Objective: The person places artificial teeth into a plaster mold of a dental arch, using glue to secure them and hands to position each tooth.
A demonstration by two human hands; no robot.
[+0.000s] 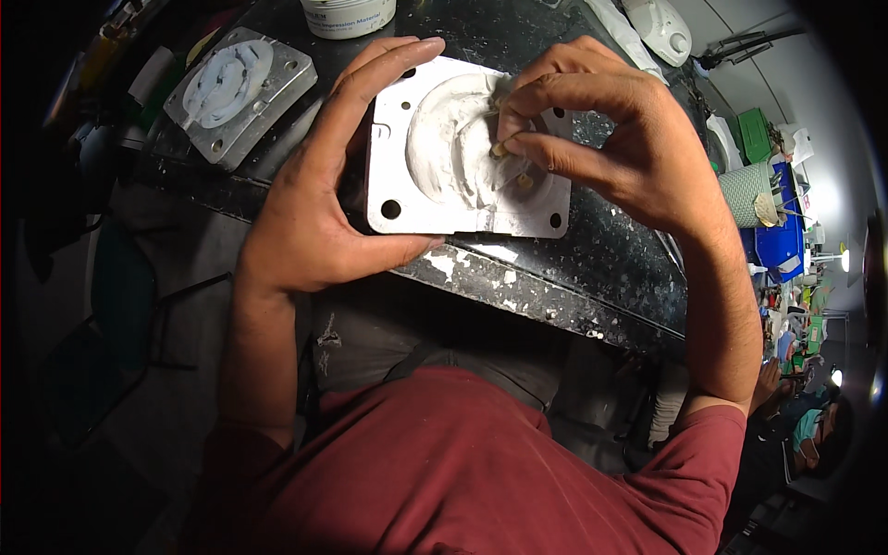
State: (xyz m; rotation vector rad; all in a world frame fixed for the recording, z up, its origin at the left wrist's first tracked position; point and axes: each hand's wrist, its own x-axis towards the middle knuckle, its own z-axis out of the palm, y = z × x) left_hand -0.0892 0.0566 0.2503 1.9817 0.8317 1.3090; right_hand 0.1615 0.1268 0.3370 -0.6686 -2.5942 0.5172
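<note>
My left hand [310, 208] grips the left side of a square metal flask half [390, 171], fingers along its far edge and thumb along its near edge. The flask half has round holes in its corners, and white plaster [433, 139] fills its round hollow, with a curved ridge in the middle. Over its right side, my right hand [629, 129] has thumb and forefinger pinched on a small yellowish tooth-like piece [500, 149], which touches or nearly touches the plaster. Another yellowish piece [524, 181] sits in the plaster just below. The fingertips partly hide this area.
A second metal flask half [264, 106] with white plaster lies at the left of the black, plaster-spotted bench [610, 268]. A white tub [347, 18] stands at the far edge of view. At right are a blue bin [782, 231] and a masked person [809, 435].
</note>
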